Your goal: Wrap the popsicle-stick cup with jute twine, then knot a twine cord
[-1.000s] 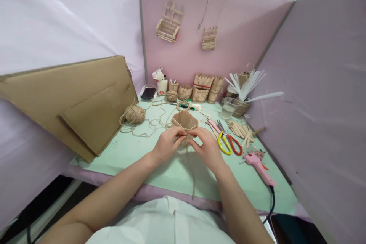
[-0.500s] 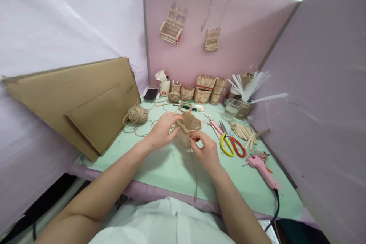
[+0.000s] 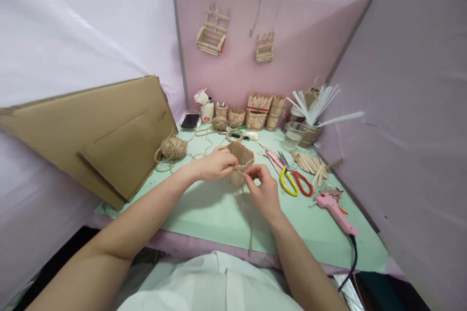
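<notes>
A small basket [image 3: 245, 153] made of wooden sticks with a jagged rim stands in the middle of the table, partly hidden by my hands. My left hand [image 3: 219, 163] is closed at the near left side of its rim, pinching the twine [image 3: 250, 226] there. On the near right side, my right hand [image 3: 263, 189] pinches the same twine between thumb and forefinger. A short stretch of it runs between the two hands across the basket's front, and a loose end hangs down toward the table's front edge.
Scissors [image 3: 296, 182], loose wooden sticks [image 3: 309, 163] and a pink glue gun [image 3: 336, 211] lie at the right. A twine ball [image 3: 173, 147] and a cardboard sheet [image 3: 120, 126] are at the left. Finished baskets [image 3: 256, 119] and a plastic cup [image 3: 293, 137] stand behind.
My left hand has shifted from spread fingers over the basket's left rim to a pinch at its near side, closer to my right hand. The view has swung slightly.
</notes>
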{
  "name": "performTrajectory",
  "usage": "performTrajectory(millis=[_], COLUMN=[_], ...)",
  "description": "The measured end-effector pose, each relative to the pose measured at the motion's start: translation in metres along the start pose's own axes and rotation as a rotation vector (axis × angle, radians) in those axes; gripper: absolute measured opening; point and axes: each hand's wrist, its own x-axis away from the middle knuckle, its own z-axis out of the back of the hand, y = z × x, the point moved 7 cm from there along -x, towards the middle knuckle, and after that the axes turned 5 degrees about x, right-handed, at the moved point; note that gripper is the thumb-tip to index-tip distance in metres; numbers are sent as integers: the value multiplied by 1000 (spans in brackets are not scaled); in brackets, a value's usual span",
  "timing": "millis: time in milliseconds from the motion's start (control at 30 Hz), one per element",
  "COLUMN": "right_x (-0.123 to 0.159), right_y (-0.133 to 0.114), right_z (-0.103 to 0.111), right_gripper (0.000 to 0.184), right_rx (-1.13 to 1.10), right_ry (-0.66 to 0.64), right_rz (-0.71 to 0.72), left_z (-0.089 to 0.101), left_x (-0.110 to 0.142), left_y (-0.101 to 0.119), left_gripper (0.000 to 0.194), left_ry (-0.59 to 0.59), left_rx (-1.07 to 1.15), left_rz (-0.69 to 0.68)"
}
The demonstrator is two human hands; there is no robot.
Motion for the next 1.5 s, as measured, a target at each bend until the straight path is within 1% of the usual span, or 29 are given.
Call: performTrajectory(millis=[167, 300, 500, 633, 833, 900, 967, 1000, 1033, 1100, 1200, 1267, 1300, 1367, 1433, 1500], right_x=[-1, -2, -4, -6, -9, -10, -10, -9, -8, -1, 14, 26, 31, 39, 44, 46], right_y=[7, 11, 12, 16, 22, 21, 22, 23, 27, 40, 73, 99, 109, 126, 138, 143], right_z=[1, 1, 4, 8, 5, 10, 26, 41, 59, 102, 165, 196, 205, 213, 208, 198], right_gripper=[12, 15, 17, 21, 26, 28, 30, 30, 30, 33, 43, 51, 57, 63, 61, 54], right_rx=[-22, -7, 7, 9, -20, -32, 4, 58, 134, 347, 744, 955, 1026, 1086, 1070, 1040], right_ry=[67, 105, 156, 181, 168, 156, 162, 187, 207, 240, 170, 53, -9, -126, -240, -326], right_rz=[-59, -88, -93, -116, -166, -166, -155, -154, -157, -202, -364, -512, -561, -636, -681, -714], left_z=[-3, -6, -16, -16, -17, -18, -18, -18, -17, -15, -9, -2, 2, 7, 7, 5], left_x=[-1, -1, -1, 1, 2, 3, 3, 4, 5, 7, 11, 15, 18, 24, 30, 35], left_y=[0, -2, -10, -12, -13, -14, -15, -15, -15, -14, -17, -21, -25, -33, -42, -50], left_gripper=[18, 16, 23, 19, 17, 16, 15, 15, 14, 13, 15, 20, 23, 26, 28, 30], left_ry=[3, 80, 146, 206, 220, 232, 241, 249, 260, 289, 335, 380, 406, 447, 458, 455], left_rx=[-19, -51, -67, -36, -47, -48, -45, -38, -29, -2, 85, 201, 271, 406, 529, 629], left_rz=[-3, 35, 85, 94, 106, 108, 108, 107, 104, 93, 89, 112, 136, 198, 258, 299])
